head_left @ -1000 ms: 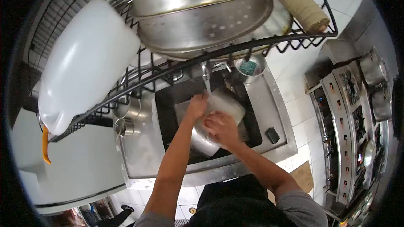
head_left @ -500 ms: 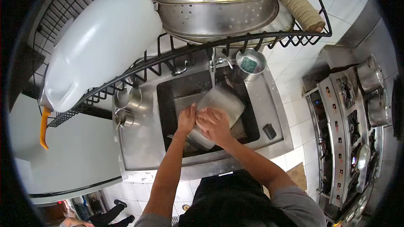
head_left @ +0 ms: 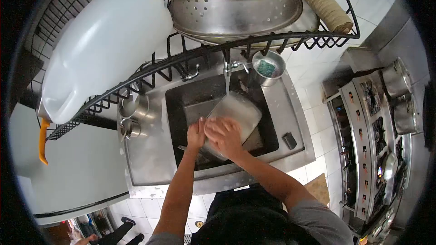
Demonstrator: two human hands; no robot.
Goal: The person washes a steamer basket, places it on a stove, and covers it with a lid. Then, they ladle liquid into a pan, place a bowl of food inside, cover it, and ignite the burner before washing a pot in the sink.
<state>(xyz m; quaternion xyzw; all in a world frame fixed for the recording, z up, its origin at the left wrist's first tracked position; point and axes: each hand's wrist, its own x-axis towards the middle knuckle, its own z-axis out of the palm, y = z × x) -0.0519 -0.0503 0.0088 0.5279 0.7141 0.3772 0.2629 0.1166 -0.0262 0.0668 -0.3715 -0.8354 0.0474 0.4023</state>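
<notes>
A translucent rectangular plastic container (head_left: 245, 111) is tilted over the dark sink basin (head_left: 186, 95), under a stream of water (head_left: 228, 84) from the tap. At its left edge, my left hand (head_left: 196, 134) is closed and grips the container. My right hand (head_left: 224, 136) lies against the container's surface, just right of the left one. Motion smears its fingers, so whether anything is under them cannot be made out. A thin handle-like piece (head_left: 182, 148) pokes out by the left wrist, partly covered.
Overhead, a black wire rack (head_left: 200, 56) carries a white plastic jug (head_left: 109, 45), metal colanders (head_left: 231, 16) and a bound brush (head_left: 328, 9). A metal pot (head_left: 269, 69) with a green scrubber and a dark block (head_left: 289, 140) flank the sink. Right stands a stove (head_left: 359, 131).
My right hand has shifted slightly up and left over the container and is more blurred. My left hand keeps its hold. The whole view has moved a little.
</notes>
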